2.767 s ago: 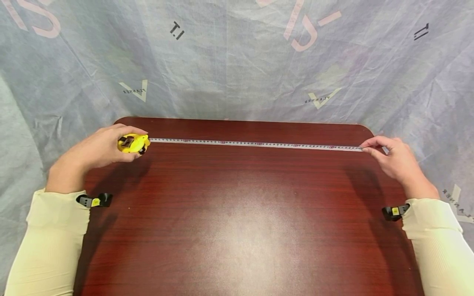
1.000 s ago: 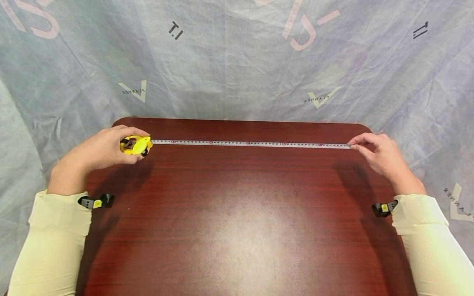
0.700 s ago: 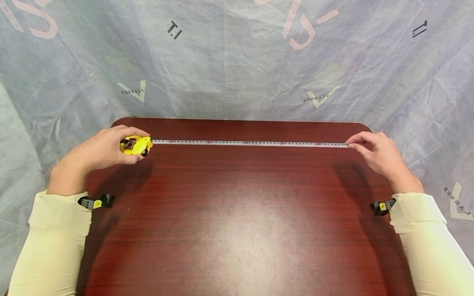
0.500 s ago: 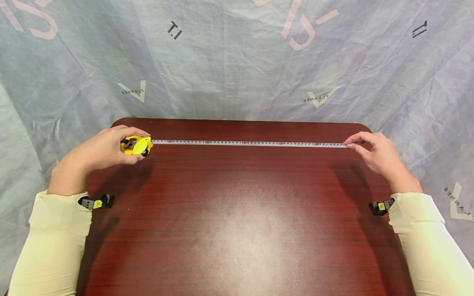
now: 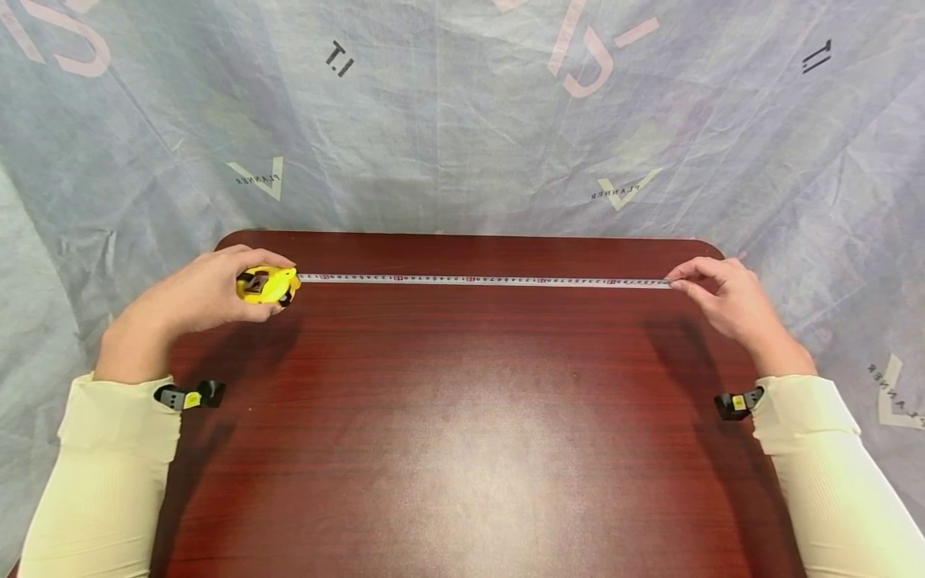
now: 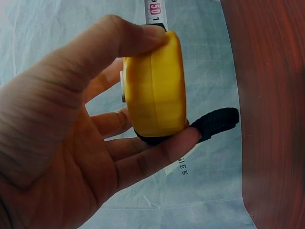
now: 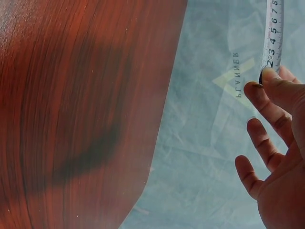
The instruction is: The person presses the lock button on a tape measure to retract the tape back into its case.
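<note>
My left hand [image 5: 209, 291] grips the yellow case of a tape measure [image 5: 269, 285] above the table's far left part. In the left wrist view the thumb lies along the top of the tape measure [image 6: 155, 90], fingers underneath, and a black strap [image 6: 217, 123] sticks out. A white blade [image 5: 470, 280] with black and red marks runs straight across to the right. Its end is pinched between thumb and index finger of my right hand [image 5: 730, 301]. The right wrist view shows the blade [image 7: 272, 36] near the low numbers, the other fingers of that hand spread loosely.
Beneath both hands lies a reddish-brown wooden table [image 5: 462, 385] with rounded far corners. Grey-blue sheeting [image 5: 448, 120] with printed letters hangs behind it and along both sides. A small black camera mount sits at each wrist.
My right hand has moved left with the end of the blade, and the stretch of blade between the hands is shorter. The left hand with the case has shifted slightly right.
</note>
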### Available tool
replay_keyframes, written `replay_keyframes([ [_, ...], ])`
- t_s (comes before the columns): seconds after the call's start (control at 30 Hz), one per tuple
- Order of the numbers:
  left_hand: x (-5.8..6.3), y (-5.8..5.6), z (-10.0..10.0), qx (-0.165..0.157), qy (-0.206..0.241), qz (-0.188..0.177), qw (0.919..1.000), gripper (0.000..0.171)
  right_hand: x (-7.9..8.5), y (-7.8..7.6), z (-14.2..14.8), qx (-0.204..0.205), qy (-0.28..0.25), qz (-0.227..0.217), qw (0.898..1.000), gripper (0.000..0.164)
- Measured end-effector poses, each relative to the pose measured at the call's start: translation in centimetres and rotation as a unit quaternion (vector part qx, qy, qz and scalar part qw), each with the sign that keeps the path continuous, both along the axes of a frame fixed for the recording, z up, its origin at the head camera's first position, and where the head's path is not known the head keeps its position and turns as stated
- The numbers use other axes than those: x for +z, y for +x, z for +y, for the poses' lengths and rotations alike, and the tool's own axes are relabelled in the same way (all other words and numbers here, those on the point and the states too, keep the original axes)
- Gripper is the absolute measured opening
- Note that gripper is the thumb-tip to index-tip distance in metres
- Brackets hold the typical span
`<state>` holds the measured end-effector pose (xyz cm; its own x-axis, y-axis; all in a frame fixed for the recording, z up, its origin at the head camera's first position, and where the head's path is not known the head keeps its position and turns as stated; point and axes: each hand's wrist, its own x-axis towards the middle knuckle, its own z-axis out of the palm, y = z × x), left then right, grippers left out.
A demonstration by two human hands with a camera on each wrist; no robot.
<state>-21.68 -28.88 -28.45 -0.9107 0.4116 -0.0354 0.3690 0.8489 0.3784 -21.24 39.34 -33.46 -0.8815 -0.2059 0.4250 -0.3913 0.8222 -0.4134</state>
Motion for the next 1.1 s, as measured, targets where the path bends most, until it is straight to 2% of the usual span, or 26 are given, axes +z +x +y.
replay_keyframes([
  [0.17,0.0,0.0,0.1,-0.001,-0.003,0.003,1.0000,0.059,0.0,-0.1,-0.3,0.003,0.001,0.006,1.000,0.016],
  [0.53,0.0,0.0,0.2,-0.001,-0.002,0.006,1.0000,0.058,-0.1,0.0,-0.5,-0.007,0.005,-0.013,1.000,0.013],
  [1.1,-0.2,0.0,0.4,-0.001,0.005,0.007,1.0000,0.058,0.0,-0.1,-1.2,0.004,0.002,-0.010,1.000,0.015],
])
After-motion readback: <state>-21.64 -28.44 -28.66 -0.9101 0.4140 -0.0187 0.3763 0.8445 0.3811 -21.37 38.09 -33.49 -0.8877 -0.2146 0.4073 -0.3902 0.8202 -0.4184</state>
